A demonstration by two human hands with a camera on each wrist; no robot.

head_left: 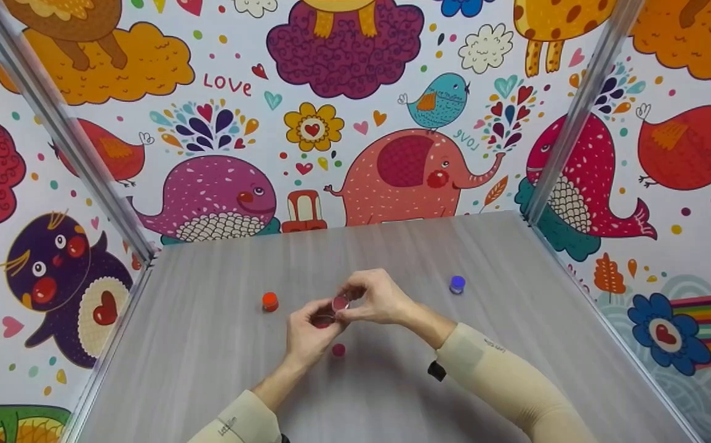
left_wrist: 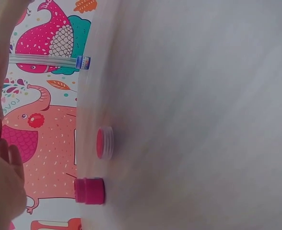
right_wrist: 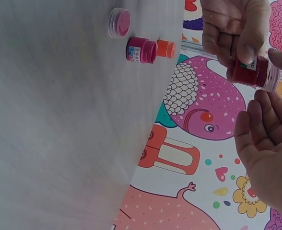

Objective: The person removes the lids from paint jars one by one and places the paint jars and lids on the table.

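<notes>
Both hands meet above the middle of the table. My left hand [head_left: 313, 332] grips a small red paint jar [right_wrist: 246, 75] with its label partly under the thumb. My right hand [head_left: 381, 296] pinches a clear-rimmed lid [right_wrist: 272, 79] right at the jar's mouth. Below the hands, a pink lid [right_wrist: 119, 22] with a clear rim lies on the table, its pink face up. Close to it stands an uncapped magenta paint jar [right_wrist: 140, 51], hidden behind the hands in the head view. In the left wrist view only the edges of the hands show.
An orange-capped jar [head_left: 270, 302] stands on the table left of the hands, and a blue-capped jar [head_left: 457, 285] stands to the right. Cartoon-printed walls with metal corner posts [head_left: 567, 117] enclose the grey table [head_left: 207, 369] at the back and sides.
</notes>
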